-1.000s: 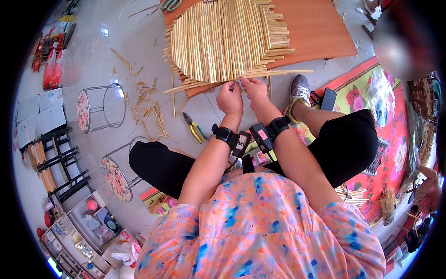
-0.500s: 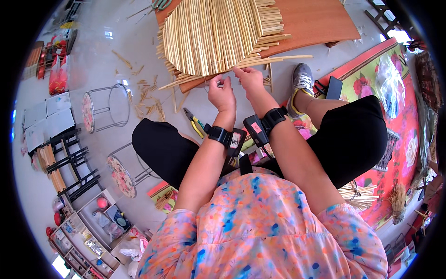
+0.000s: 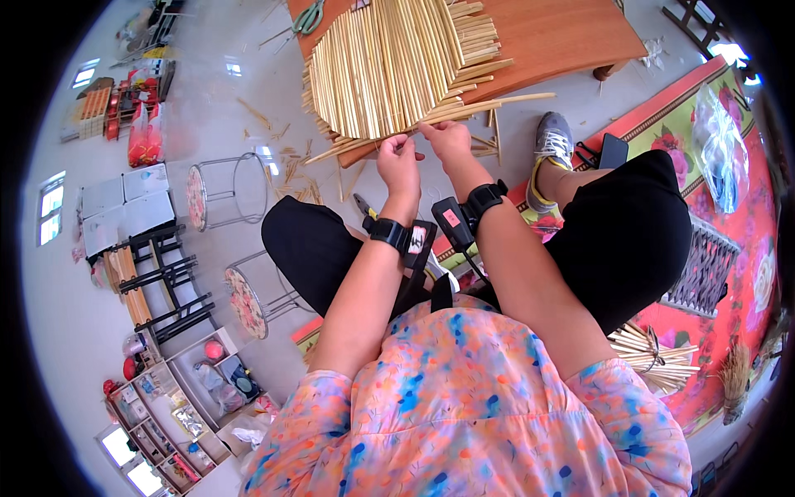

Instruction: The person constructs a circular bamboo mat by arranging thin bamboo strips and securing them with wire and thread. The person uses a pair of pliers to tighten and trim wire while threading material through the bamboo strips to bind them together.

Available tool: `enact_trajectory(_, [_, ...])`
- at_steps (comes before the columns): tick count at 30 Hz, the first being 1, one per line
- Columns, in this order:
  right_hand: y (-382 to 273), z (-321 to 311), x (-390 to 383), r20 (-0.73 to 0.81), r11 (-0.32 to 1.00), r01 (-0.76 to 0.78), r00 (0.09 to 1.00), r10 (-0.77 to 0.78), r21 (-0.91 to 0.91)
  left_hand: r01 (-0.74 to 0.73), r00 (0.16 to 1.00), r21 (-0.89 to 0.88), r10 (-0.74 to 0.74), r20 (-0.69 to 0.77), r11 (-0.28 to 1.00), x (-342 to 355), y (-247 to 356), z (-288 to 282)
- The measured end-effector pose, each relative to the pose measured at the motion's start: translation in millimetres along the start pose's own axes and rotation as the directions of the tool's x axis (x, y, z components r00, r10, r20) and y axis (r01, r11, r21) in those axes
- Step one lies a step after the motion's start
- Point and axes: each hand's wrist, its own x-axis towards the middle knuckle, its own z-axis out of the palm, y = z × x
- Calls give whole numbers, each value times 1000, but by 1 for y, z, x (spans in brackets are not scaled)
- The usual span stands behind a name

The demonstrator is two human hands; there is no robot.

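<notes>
A panel of pale straw stalks (image 3: pixel 377 70), laid side by side with a rounded left edge, rests on the wooden table (image 3: pixel 555 50). Loose stalks (image 3: pixel 513 99) lie slantwise across its near right edge. At that near edge my right hand (image 3: pixel 450 141) has its fingertips on a stalk, thumb and forefinger closed about it. Just left of it, my left hand (image 3: pixel 399 164) is closed in a pinch close to the stalk ends. Whatever it pinches is too small to make out. Both wrists wear black strapped devices.
Green-handled scissors (image 3: pixel 309 16) lie at the table's far left corner. Pliers (image 3: pixel 363 205) are on the floor by my left knee, partly hidden. Cut stalk pieces (image 3: pixel 298 174) litter the floor near round stools (image 3: pixel 247 302). A stalk bundle (image 3: pixel 654 356) sits on the floral mat (image 3: pixel 675 153).
The whole view has shifted, with the panel and surroundings a little further right. Both hands stay at the panel's near edge; the left fingers have curled slightly. The pliers are now more hidden.
</notes>
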Motion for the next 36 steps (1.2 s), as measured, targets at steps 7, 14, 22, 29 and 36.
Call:
enact_trajectory(7, [-19, 0, -16, 27, 997, -71, 997, 70, 38, 87, 995, 50, -84, -56, 995, 7, -6, 15])
enact_trajectory(14, [-10, -8, -6, 84, 999, 24, 996, -27, 37, 9, 999, 77, -12, 38, 997, 3, -13, 1])
enact_trajectory(22, [-2, -11, -1, 143, 996, -17, 990, 4, 89, 47, 998, 178, -38, -55, 983, 12, -5, 6])
enact_trajectory(29, [-9, -13, -6, 113, 999, -54, 992, 53, 8, 76, 994, -34, -79, -74, 996, 14, -10, 15])
enact_trajectory(36, [-6, -12, -4, 78, 1000, 8, 997, -9, 18, 165, 967, 14, -165, 194, 986, 20, 2, -3])
